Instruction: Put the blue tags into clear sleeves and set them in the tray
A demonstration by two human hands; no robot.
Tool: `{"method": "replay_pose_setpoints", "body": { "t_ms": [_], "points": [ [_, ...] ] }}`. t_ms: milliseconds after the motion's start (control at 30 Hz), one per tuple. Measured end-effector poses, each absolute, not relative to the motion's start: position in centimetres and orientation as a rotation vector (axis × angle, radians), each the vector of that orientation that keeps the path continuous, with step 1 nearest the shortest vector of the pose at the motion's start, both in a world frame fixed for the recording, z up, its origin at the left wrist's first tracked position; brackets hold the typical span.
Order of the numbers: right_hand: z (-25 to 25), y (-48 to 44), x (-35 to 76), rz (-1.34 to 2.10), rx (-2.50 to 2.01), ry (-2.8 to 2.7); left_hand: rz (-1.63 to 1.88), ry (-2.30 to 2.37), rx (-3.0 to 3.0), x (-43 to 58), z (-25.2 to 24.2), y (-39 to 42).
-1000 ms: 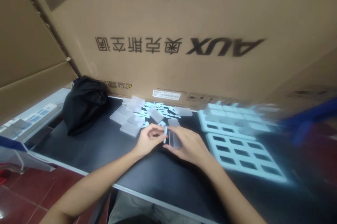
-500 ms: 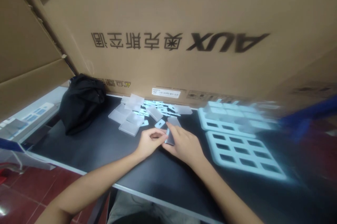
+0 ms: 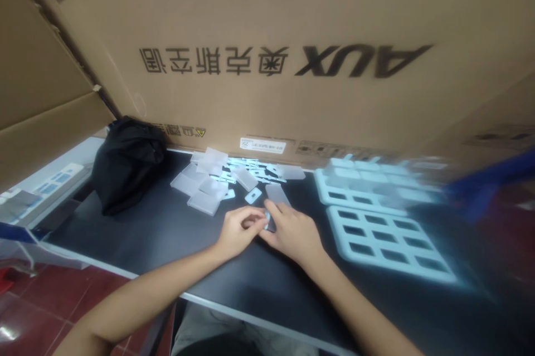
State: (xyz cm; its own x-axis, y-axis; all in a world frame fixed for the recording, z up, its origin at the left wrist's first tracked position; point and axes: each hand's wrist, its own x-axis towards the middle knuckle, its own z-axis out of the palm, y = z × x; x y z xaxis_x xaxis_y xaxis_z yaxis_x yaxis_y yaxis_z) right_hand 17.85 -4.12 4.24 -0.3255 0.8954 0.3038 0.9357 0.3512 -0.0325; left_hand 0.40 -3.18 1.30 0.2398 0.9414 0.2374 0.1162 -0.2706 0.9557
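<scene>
My left hand (image 3: 237,232) and my right hand (image 3: 296,233) meet above the black tabletop, fingertips almost touching. Between them is a small flat case with a light blue edge piece (image 3: 267,219); fingers cover most of it. My right thumb and fingers grip the case from both sides. The left thumb and forefinger pinch at its light blue end. Just beyond the fingers lie a light blue plate with a slot (image 3: 253,195) and a clear flat case (image 3: 276,193). Several frosted cases (image 3: 204,203) and a pile of small light blue parts (image 3: 251,166) lie farther back.
Light blue trays with rectangular openings (image 3: 387,260) stand at the right, the rear one carrying upright pieces. A black cloth bag (image 3: 127,164) sits at the left, near a white box (image 3: 58,180). A large cardboard sheet (image 3: 267,105) rises behind the table.
Both hands stay in nearly the same spot. The case between them has turned slightly, and the fingers now cover more of it. The view has shifted a little.
</scene>
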Motion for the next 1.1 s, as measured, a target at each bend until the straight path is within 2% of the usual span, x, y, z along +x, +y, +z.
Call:
{"method": "replay_pose_setpoints", "body": {
  "t_ms": [233,333,433,633,767,900,1100],
  "points": [
    [4.8,-4.7,17.5,-0.147,-1.143,-2.133,1.11,0.66,1.269,0.4,0.6,-3.2],
    [4.4,-5.0,16.5,-0.012,-0.862,-2.08,0.972,0.485,1.19,0.2,0.3,-3.1],
    [4.1,-5.1,15.8,0.064,-0.783,-2.08,0.828,0.361,1.091,0.0,0.6,-3.1],
    [6.7,-2.3,17.6,0.292,-0.959,-2.159,0.825,0.371,0.928,0.3,1.0,-2.6],
    [8.5,3.4,19.4,0.29,-1.367,-2.182,0.677,0.359,0.975,0.5,0.5,-2.4],
    [8.0,8.7,19.8,0.259,-1.635,-2.49,0.617,0.413,1.17,0.5,0.4,-2.5],
    [6.5,12.1,19.4,0.274,-1.756,-2.56,0.646,0.47,1.269,0.3,0.9,-2.5]
  ]
}}
